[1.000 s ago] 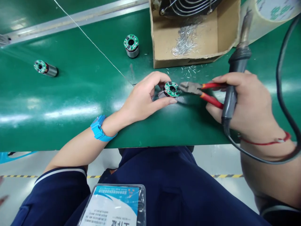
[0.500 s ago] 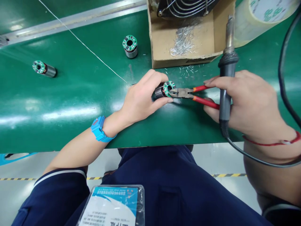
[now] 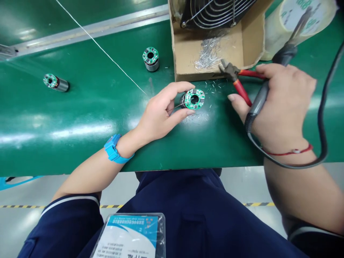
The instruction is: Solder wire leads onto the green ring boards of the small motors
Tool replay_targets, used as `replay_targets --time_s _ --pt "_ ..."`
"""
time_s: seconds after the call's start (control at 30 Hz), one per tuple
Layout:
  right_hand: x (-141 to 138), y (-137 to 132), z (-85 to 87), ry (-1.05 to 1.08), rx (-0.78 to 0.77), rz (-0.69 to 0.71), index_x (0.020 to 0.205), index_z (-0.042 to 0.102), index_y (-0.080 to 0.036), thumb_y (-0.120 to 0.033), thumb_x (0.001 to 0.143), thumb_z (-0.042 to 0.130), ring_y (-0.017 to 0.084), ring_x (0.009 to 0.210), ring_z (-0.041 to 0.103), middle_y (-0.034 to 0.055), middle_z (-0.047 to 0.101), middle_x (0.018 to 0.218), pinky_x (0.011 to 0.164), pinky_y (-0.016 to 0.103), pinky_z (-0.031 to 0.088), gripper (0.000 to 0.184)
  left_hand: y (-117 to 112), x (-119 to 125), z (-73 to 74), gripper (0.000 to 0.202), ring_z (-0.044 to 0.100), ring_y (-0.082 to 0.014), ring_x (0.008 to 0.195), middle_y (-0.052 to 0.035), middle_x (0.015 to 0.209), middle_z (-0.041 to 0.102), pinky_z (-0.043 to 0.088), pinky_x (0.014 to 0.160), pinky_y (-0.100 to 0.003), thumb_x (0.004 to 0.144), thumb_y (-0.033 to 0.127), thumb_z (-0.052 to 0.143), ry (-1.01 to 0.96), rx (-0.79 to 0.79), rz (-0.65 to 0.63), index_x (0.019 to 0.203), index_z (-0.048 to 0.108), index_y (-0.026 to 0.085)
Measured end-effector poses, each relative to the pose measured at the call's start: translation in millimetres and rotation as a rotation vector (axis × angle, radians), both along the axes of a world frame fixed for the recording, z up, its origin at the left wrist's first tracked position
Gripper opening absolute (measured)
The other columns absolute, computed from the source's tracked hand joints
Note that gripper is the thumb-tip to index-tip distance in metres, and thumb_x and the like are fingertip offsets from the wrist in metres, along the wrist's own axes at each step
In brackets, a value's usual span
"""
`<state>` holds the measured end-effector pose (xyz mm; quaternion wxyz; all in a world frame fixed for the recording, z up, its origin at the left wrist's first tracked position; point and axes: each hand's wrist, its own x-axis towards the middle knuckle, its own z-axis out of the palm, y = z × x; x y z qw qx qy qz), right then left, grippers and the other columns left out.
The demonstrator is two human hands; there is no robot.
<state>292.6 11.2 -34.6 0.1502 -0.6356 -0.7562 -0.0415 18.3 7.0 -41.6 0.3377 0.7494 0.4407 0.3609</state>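
My left hand [image 3: 161, 111] holds a small motor stator [image 3: 195, 99] between thumb and fingers, its round green circuit board facing up toward me. A thin wire runs beside it under my fingers, and a long strand of solder wire [image 3: 107, 54] stretches from near this hand to the upper left. In my right hand [image 3: 282, 104] are red-handled cutting pliers [image 3: 233, 71], their jaws over the front edge of the cardboard box. The same hand also carries a soldering iron [image 3: 260, 100], its tip pointing up and away.
A cardboard box [image 3: 185, 76] holds a fan [image 3: 212, 14] and a heap of wire clippings [image 3: 208, 53]. More clippings lie before it. Two other stators [image 3: 151, 59], [image 3: 56, 82] rest on the green table [image 3: 80, 118]. A tape roll [image 3: 276, 32] stands right of the box.
The pliers have left the circuit board and moved up and right toward the box. The soldering iron has tilted to the right. My left hand has turned the stator's board more toward me.
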Motion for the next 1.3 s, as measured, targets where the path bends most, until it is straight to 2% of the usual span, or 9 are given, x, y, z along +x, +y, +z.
replay_targets --time_s 0.17,0.33,0.53,0.77,0.9,1.0,1.17,1.23,1.3 --pt "-2.5 -4.4 3.3 0.290 0.217 0.192 0.148 0.046 -0.019 -0.041 0.101 0.046 0.025 0.119 0.069 0.0135 0.064 0.135 0.102 0.042 0.054 0.053 -1.7 0.9 -3.8 0.041 0.043 -0.0067 0.053 -0.0027 0.109 0.066 0.046 0.055 -0.027 0.096 0.057 0.058 -0.074 -0.007 -0.019 0.129 0.059 0.032" --pt "2.1 1.8 -10.2 0.325 0.216 0.007 0.147 0.050 -0.017 -0.048 0.095 0.052 0.026 0.105 0.074 0.0120 0.073 0.116 0.096 0.044 0.058 0.060 13.1 -15.8 -7.2 0.052 0.043 -0.0057 0.053 -0.0047 0.115 0.066 0.049 0.058 -0.026 0.094 0.059 0.061 -0.049 0.028 0.101 0.138 0.052 0.033" --pt "14.8 13.7 -29.5 0.413 0.284 -0.039 0.131 0.065 -0.022 -0.052 0.086 0.058 0.030 0.095 0.075 0.0121 0.076 0.104 0.087 0.045 0.060 0.055 109.6 -60.3 -2.4 0.031 0.067 -0.0155 0.091 -0.0083 0.115 0.068 0.056 0.086 -0.028 0.099 0.038 0.058 0.008 0.059 0.524 0.124 0.066 0.021" --pt "21.8 18.6 -22.8 0.534 0.136 -0.043 0.125 0.063 -0.038 -0.050 0.085 0.059 0.035 0.091 0.075 0.0054 0.076 0.100 0.080 0.053 0.063 0.042 212.0 -71.2 13.9 0.028 0.060 -0.0222 0.124 -0.0151 0.131 0.066 0.044 0.115 -0.037 0.096 0.018 0.062 0.180 -0.033 0.756 0.122 0.067 0.010" --pt "24.7 20.6 -25.2 0.526 0.169 -0.023 0.123 0.064 -0.034 -0.052 0.088 0.056 0.033 0.086 0.076 0.0065 0.075 0.096 0.074 0.051 0.064 0.040 217.9 -75.0 27.6 0.029 0.061 -0.0251 0.123 -0.0121 0.131 0.065 0.049 0.110 -0.050 0.095 0.029 0.067 0.165 -0.117 0.792 0.120 0.065 0.013" --pt "25.2 21.3 -30.8 0.518 0.174 -0.018 0.124 0.064 -0.025 -0.054 0.091 0.053 0.029 0.087 0.075 0.0091 0.075 0.100 0.076 0.044 0.064 0.045 193.3 -70.8 54.8 0.030 0.061 -0.0239 0.120 -0.0172 0.129 0.064 0.048 0.109 -0.041 0.092 0.018 0.066 0.069 -0.107 0.774 0.121 0.064 0.010" --pt "24.0 22.8 -40.5 0.512 0.118 -0.020 0.128 0.063 -0.022 -0.054 0.095 0.051 0.022 0.090 0.074 0.0075 0.074 0.103 0.078 0.034 0.061 0.047 86.8 -29.4 119.4 0.027 0.056 -0.0098 0.060 -0.0024 0.074 0.067 0.051 0.062 -0.023 0.090 0.044 0.065 -0.161 -0.152 0.311 0.094 0.072 0.018" --pt "23.9 23.8 -43.5 0.530 0.110 -0.014 0.128 0.063 -0.022 -0.054 0.095 0.051 0.021 0.091 0.073 0.0075 0.074 0.103 0.080 0.033 0.060 0.048 36.7 -7.2 139.1 0.032 0.051 -0.0074 0.053 -0.0026 0.070 0.065 0.044 0.053 -0.020 0.087 0.051 0.069 -0.397 -0.222 -0.296 0.091 0.074 0.019" --pt "24.1 24.9 -45.5 0.549 0.123 -0.009 0.129 0.063 -0.020 -0.054 0.095 0.051 0.021 0.091 0.073 0.0085 0.074 0.104 0.082 0.034 0.059 0.049 -5.0 10.3 149.7 0.044 0.054 -0.0085 0.050 -0.0056 0.075 0.067 0.043 0.048 -0.023 0.081 0.063 0.069 -0.507 -0.332 -0.722 0.093 0.075 0.021"
